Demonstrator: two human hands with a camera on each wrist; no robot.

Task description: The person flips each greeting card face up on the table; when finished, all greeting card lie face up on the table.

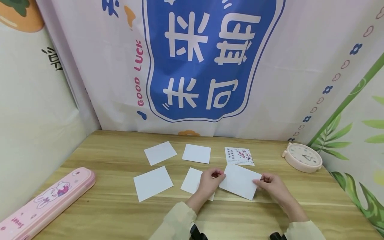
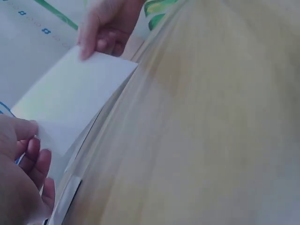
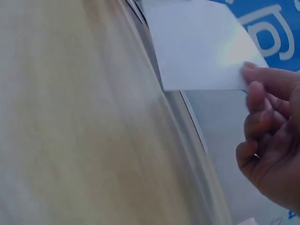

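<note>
Between my two hands is a blank white card (image 1: 240,181), tilted a little above the wooden table. My left hand (image 1: 208,182) pinches its left edge between thumb and fingers. At the opposite edge, my right hand (image 1: 272,187) pinches it the same way; the right wrist view shows the thumb on the card's (image 3: 201,47) white face. Beneath my left hand lies another white card (image 1: 190,180), partly covered by that hand. Just behind the held card, a printed card (image 1: 239,156) with red blossoms and dark characters lies face up.
Three more blank cards lie on the table: one back left (image 1: 160,153), one back middle (image 1: 196,153) and one front left (image 1: 153,183). A pink pencil case (image 1: 49,203) rests at the left, a pink round clock (image 1: 303,158) at the back right. A printed cloth (image 1: 210,123) hangs behind.
</note>
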